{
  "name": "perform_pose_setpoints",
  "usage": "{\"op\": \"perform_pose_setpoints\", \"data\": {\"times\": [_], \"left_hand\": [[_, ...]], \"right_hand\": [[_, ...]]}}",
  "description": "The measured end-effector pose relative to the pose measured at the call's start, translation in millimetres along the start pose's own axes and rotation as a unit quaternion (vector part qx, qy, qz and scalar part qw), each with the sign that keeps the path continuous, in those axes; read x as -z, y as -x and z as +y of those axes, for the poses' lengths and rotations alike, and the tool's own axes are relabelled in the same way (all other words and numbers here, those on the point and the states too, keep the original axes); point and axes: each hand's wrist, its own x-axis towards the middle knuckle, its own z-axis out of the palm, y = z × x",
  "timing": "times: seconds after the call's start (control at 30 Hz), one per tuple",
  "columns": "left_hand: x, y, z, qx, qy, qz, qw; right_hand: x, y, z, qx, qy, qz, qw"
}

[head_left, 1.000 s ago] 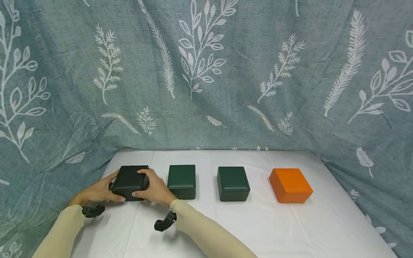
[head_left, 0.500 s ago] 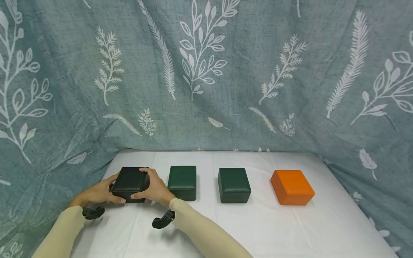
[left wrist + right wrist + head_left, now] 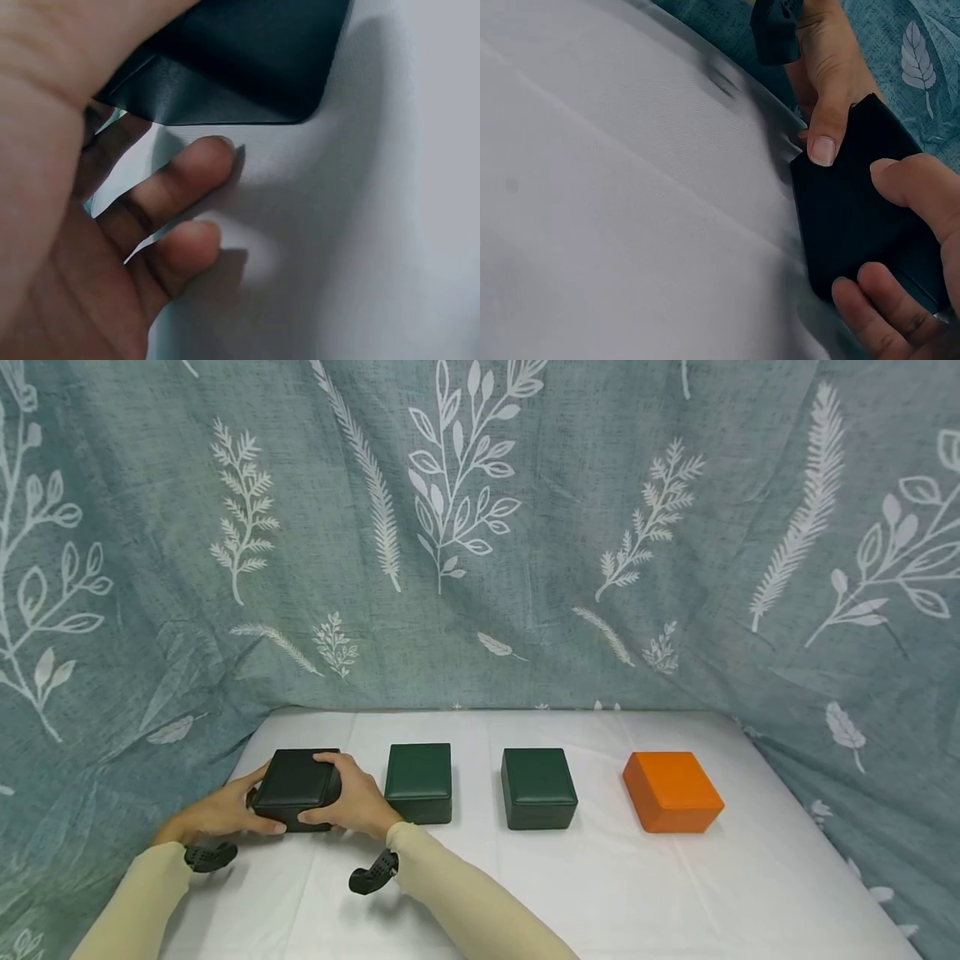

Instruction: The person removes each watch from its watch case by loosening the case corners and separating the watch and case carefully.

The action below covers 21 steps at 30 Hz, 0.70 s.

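A square black box (image 3: 300, 781) with a padded lid is at the left of the table, held between both hands. My left hand (image 3: 221, 810) grips its left side, the thumb lying along the lower front. From the right, my right hand (image 3: 356, 797) grips it with the index finger over the back of the lid and the thumb against the front. In the left wrist view two fingers (image 3: 199, 169) sit apart from the box's edge. The right wrist view has both thumbs on the dark front face (image 3: 855, 217). The lid is down, so the inside is hidden.
Two dark green boxes, one (image 3: 420, 772) close beside my right hand and another (image 3: 536, 777) farther right, stand in a row with an orange box (image 3: 675, 785). A white cloth (image 3: 585, 893) covers the table. Leaf-patterned fabric (image 3: 555, 543) hangs behind.
The black box and both hands have shifted very slightly toward me relative to the green boxes. Both hands keep their hold, and the head view has moved a little.
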Motion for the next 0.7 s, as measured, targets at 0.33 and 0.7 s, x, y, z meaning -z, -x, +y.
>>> {"op": "perform_pose_setpoints", "data": {"times": [0.33, 0.7], "left_hand": [[0.2, -1.9, -4.0, -0.004, 0.018, -0.011, 0.9998], [1.4, -1.6, -6.0, -0.035, 0.029, -0.002, 0.9990]], "right_hand": [[-2.5, -0.5, 2.2, -0.001, -0.009, 0.019, 1.000], [0.0, -1.4, -4.9, -0.020, -0.059, 0.019, 0.998]]}}
